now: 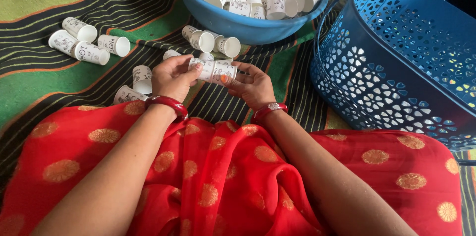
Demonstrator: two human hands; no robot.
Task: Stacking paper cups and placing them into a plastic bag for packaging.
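Between both sets of fingers: cup stack (214, 70), gripped by left hand (171, 78) and right hand (253, 86), nesting underway; next needs another loose cup (142, 79).

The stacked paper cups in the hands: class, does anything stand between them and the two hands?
No. The left hand and the right hand already grip the short stack of white paper cups at either end, nothing lying between.
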